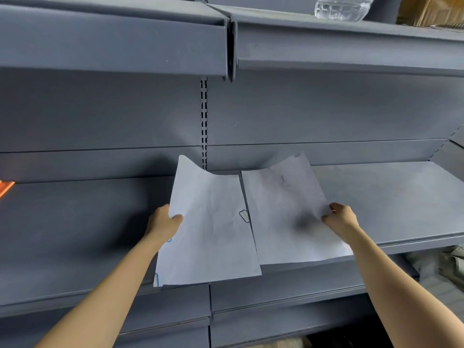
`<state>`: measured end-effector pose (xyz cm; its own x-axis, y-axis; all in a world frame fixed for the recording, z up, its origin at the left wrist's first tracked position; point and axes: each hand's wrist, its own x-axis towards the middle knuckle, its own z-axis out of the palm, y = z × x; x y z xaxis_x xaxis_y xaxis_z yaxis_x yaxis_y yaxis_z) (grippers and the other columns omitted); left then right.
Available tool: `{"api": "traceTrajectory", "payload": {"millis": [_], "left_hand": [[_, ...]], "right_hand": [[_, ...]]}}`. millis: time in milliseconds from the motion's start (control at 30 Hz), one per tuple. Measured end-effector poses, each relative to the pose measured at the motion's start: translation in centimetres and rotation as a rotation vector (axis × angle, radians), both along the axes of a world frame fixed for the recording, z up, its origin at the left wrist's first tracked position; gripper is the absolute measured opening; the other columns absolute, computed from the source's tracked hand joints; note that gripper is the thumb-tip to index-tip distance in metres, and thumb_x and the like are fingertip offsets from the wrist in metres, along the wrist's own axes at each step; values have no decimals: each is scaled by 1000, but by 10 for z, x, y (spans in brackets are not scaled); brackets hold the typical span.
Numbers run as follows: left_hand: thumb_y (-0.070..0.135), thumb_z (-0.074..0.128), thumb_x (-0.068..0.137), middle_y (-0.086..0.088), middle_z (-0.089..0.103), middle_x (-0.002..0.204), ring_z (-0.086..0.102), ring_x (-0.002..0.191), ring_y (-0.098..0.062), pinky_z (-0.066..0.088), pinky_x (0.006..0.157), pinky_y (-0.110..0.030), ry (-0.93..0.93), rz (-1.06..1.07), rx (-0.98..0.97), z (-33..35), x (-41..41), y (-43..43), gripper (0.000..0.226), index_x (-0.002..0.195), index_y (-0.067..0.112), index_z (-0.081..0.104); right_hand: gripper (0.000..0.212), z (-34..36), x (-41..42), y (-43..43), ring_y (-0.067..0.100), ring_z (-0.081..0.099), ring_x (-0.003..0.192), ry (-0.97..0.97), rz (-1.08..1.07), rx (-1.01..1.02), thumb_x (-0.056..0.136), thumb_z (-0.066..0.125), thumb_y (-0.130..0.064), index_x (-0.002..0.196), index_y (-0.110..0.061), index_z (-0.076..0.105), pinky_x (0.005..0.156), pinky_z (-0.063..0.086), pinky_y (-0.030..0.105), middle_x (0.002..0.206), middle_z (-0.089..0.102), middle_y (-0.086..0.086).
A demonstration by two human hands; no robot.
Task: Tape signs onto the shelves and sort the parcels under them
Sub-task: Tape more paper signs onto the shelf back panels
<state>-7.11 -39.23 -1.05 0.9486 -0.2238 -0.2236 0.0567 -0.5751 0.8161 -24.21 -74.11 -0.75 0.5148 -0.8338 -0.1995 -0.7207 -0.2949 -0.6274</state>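
Observation:
Two white paper signs hang side by side over the middle grey shelf (391, 197). My left hand (164, 223) grips the left sheet (208, 229) at its left edge, thumb on the paper. This sheet shows faint blue marks at its lower left and a small strip at its right edge. My right hand (340, 218) pinches the right sheet (286, 214) at its right edge. A faint mark shows through that sheet near its top. The sheets' near edges almost touch, the left one lying slightly over the right. No parcels or tape roll are in view.
An upper grey shelf (351, 46) juts out overhead, with a clear plastic bottle (342, 7) and a cardboard box (431, 13) on it. A slotted upright (204, 121) splits the back panel. An orange object (6, 188) lies at the far left. Lower shelf edges run below.

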Motion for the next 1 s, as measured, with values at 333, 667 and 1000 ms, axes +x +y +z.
{"api": "traceTrajectory", "payload": {"millis": [333, 667, 1000], "left_hand": [[3, 42, 90, -1, 30, 60, 21, 50, -16, 21, 46, -21, 24, 109, -196, 5, -3, 51, 24, 68, 12, 38], [8, 43, 93, 1, 22, 55, 20, 47, -15, 20, 42, -19, -100, 297, -214, 4, -5, 147, 41, 60, 16, 21], [11, 44, 95, -15, 55, 76, 49, 73, -22, 35, 64, -32, -157, 532, -203, -3, -29, 327, 27, 80, -8, 56]], "right_hand": [[16, -9, 11, 37, 22, 55, 58, -399, -48, 532, 87, 61, 1, 75, -9, 56, 49, 51, 26, 78, 58, 12], [37, 1, 73, 138, 12, 46, 45, -505, 113, 608, 87, 63, -5, 59, -10, 40, 41, 41, 19, 55, 44, 2], [30, 19, 120, 327, 15, 53, 45, -429, 339, 687, 87, 61, -1, 62, -8, 48, 44, 46, 23, 59, 55, 5]]}}
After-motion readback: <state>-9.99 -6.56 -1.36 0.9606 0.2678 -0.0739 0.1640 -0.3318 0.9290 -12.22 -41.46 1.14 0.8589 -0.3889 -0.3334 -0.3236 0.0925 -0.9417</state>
